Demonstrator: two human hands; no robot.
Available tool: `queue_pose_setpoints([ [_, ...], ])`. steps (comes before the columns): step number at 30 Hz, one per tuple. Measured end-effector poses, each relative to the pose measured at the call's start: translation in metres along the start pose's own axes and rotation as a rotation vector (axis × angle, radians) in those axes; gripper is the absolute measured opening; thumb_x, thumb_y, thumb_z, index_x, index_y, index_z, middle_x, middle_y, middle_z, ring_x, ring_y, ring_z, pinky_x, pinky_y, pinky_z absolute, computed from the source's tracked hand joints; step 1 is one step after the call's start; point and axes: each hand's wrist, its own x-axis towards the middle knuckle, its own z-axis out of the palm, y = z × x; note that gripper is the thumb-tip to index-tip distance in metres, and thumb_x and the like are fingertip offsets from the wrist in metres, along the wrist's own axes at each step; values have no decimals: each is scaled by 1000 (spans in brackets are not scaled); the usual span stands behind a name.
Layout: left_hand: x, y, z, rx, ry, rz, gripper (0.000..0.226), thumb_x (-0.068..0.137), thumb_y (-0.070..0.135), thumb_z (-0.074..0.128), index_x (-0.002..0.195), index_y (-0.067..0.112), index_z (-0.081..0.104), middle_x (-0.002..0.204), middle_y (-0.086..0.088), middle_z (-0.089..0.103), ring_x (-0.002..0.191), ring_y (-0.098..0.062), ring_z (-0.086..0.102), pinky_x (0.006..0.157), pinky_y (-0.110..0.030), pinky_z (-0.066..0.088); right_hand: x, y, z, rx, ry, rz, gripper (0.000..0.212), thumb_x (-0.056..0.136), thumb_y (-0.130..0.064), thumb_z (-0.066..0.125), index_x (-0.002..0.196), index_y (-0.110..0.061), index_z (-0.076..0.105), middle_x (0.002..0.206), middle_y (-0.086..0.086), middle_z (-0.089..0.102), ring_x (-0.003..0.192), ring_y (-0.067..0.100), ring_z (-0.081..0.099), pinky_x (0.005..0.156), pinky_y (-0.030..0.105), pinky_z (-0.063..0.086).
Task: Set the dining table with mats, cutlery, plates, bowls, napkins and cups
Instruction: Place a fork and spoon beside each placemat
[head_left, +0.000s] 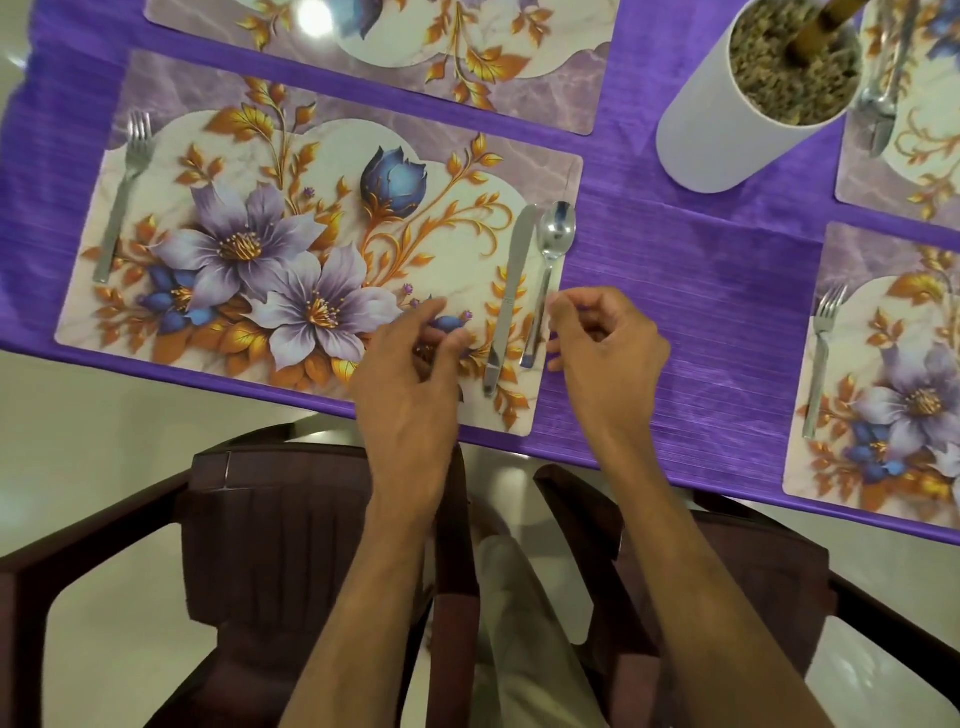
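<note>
- Both hands hover over the near right corner of the near mat (311, 228); the left hand (410, 364) is loosely curled with its fingertips on or just above the mat surface, holding nothing.
- Right hand (602, 343) hangs just right of the spoon (548, 280), fingers half curled; thumb and forefinger are close together near the spoon handle, but I cannot tell whether they touch it. It grips nothing that I can see.
- Knife (511, 296) and spoon lie side by side at the mat's right edge, handles toward the near table edge; the fork (124, 192) lies at the mat's left edge.
- A second mat (883, 389) to the right carries its own fork (823, 358); two more mats lie farther back. A white pot (727, 124) stands far right on the purple cloth (675, 291).
- No plates, bowls, napkins or cups are in view, so most of the setting seems to remain.
- Risks, as I judge them: the spoon sits right on the mat's edge, so a nudge from the right hand could tip it onto the cloth or skew it against the knife.
- Pressing with the left fingertips could slide the mat on the smooth cloth toward the near table edge, which is close, and disturb the cutlery already laid.
</note>
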Motion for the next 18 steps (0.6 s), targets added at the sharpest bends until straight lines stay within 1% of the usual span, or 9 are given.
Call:
queue_pose_setpoints([
  [1,-3,-4,-8,-24,39,-17,31,99,37,71,130,33,69,108,16,68,96,-2,67,80,-27,62,-2,1,-3,-7,25,-11,13,99,-30,70,102,-19,75,85,-9,75,75,8,74,68,35,64],
  [3,-8,-13,-23,-24,97,-25,28,98,33,73,126,28,72,105,12,70,91,-2,67,78,-22,59,-7,1,-8,-64,62,-85,13,100,-29,68,103,-18,74,87,-12,74,77,5,72,68,27,62],
  [6,-14,-18,-37,18,96,-36,29,97,32,74,124,26,73,105,11,69,90,0,64,74,-11,53,-17,-1,-11,-165,38,-212,15,101,-30,67,104,-18,75,93,-11,74,81,2,69,66,16,57],
  [8,-17,-20,-41,21,89,-33,27,96,31,74,122,25,73,104,10,70,88,-1,64,72,-8,51,-22,-1,-9,-233,2,-262,15,100,-31,68,105,-19,75,96,-9,73,79,2,68,64,16,56],
  [11,-20,-18,-44,1,83,-20,24,95,30,76,118,25,75,100,10,69,86,-4,64,72,-11,50,-27,0,-5,-331,-27,-323,17,99,-30,70,109,-19,76,101,-7,71,75,1,64,63,15,55],
  [12,-20,-17,-45,-3,79,-19,24,95,30,77,118,25,75,99,10,69,84,-4,64,72,-11,50,-29,0,-3,-362,-39,-341,19,99,-31,70,112,-19,76,104,-5,71,79,2,65,63,16,56],
  [15,-22,-16,-45,-12,63,-18,25,94,31,79,118,27,76,97,8,69,82,-4,63,71,-10,49,-38,2,2,-473,-117,-424,33,95,-38,74,121,-19,73,114,0,67,101,10,66,68,20,56],
  [16,-23,-16,-45,-17,56,-17,24,94,32,79,118,28,75,97,7,70,83,-5,63,72,-11,49,-41,2,5,-533,-143,-455,38,93,-40,76,124,-19,71,116,2,65,106,12,64,66,20,54],
  [18,-25,-18,-47,-16,43,-17,22,95,35,78,116,30,75,98,8,70,85,-4,64,72,-10,49,-47,3,10,-642,-160,-486,45,89,-43,79,124,-17,70,117,5,64,106,16,63,62,21,48],
])
